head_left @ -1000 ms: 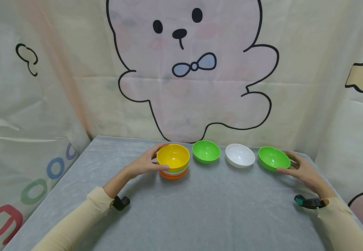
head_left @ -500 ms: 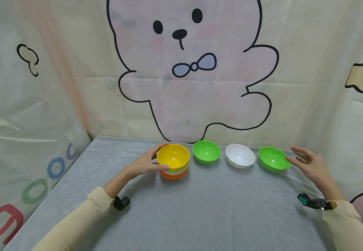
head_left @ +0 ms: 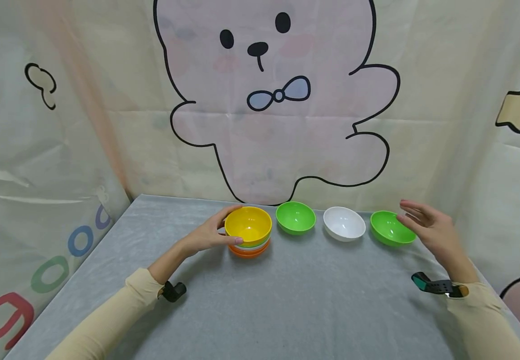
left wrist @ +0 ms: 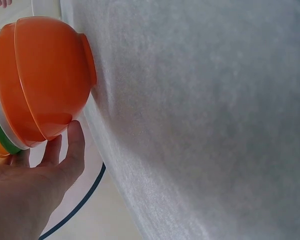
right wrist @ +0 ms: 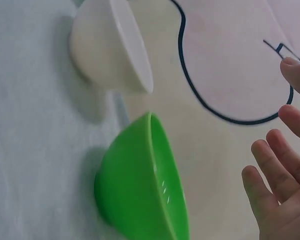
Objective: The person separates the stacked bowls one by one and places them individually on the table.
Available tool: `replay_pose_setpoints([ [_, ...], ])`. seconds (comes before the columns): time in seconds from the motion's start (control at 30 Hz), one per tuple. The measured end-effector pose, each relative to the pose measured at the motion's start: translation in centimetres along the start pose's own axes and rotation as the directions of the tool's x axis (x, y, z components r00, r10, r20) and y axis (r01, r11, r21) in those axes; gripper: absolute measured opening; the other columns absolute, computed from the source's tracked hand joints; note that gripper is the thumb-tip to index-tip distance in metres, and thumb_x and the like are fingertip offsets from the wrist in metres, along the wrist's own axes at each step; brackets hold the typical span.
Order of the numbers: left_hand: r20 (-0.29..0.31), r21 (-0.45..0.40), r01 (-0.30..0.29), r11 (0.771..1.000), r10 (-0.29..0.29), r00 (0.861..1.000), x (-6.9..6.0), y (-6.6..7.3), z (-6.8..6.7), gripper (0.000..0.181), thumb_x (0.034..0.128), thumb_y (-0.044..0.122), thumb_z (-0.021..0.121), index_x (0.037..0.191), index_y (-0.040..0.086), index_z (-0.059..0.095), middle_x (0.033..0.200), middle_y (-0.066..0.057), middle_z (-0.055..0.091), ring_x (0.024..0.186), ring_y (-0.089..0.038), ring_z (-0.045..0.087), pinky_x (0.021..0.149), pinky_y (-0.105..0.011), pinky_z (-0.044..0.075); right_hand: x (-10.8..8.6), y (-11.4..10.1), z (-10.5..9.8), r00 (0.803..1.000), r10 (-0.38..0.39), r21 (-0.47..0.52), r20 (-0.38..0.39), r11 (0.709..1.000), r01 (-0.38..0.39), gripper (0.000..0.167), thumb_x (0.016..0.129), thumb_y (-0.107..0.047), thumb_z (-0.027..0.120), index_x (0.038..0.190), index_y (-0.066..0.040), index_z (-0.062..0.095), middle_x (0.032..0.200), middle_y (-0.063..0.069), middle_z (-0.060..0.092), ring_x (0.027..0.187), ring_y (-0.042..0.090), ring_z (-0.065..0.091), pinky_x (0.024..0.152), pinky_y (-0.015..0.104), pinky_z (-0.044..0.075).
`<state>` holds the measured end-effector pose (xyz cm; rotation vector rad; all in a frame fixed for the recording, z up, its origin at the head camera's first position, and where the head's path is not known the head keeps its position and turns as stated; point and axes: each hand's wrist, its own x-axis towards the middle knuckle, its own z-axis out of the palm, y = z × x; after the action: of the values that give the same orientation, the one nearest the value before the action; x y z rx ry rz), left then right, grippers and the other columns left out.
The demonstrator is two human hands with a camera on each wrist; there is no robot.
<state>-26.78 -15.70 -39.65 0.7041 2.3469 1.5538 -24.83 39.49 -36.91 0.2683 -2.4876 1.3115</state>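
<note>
On the left of the row, a stack of nested bowls has a yellow bowl [head_left: 248,226] on top, with green and white rims beneath. Orange bowls [left wrist: 55,75] form its bottom, resting on the table. My left hand [head_left: 206,233] grips this stack, thumb at the front and fingers behind. At the right end of the row sits a green bowl [head_left: 388,231]. My right hand [head_left: 437,237] hovers just above its right side, fingers extended and holding nothing. The right wrist view shows the fingers [right wrist: 270,165] apart from that bowl.
Between the stack and the right green bowl stand another green bowl [head_left: 296,218] and a white bowl [head_left: 344,225]. All are near the back edge of the grey cloth-covered table [head_left: 278,305]. Behind it hangs a printed curtain [head_left: 260,150].
My right hand has let go of the right green bowl, drawn away to the right, then risen and come back leftward over its rim. The left hand and the stack stay put.
</note>
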Motion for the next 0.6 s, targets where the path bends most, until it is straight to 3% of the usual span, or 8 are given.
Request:
replay_pose_setpoints([
  [0.33,0.004,0.003,0.006,1.0,-0.006,1.0,0.1,0.0,0.0,0.09,0.0902,0.032,0.079,0.161,0.016,0.026,0.157,-0.009,0.033,0.139,-0.035,0.038,0.111,-0.059,0.031,1.5,-1.7,2.8,0.996,-0.084,0.147,-0.017,0.985,0.086,0.039,0.099,-0.011,0.07,0.135,0.0,0.061,0.136,0.008,0.061,0.116,0.001,0.059,0.089,0.014,0.047],
  [0.6,0.005,0.005,0.008,1.0,-0.008,1.0,0.1,0.0,0.0,0.09,0.09,0.032,0.079,0.161,0.016,0.026,0.158,-0.009,0.033,0.139,-0.034,0.037,0.112,-0.059,0.03,2.6,-3.4,5.3,0.988,-0.151,0.229,0.045,0.964,0.137,0.04,0.099,-0.006,0.068,0.135,0.006,0.058,0.135,0.009,0.062,0.121,0.012,0.06,0.092,0.017,0.048],
])
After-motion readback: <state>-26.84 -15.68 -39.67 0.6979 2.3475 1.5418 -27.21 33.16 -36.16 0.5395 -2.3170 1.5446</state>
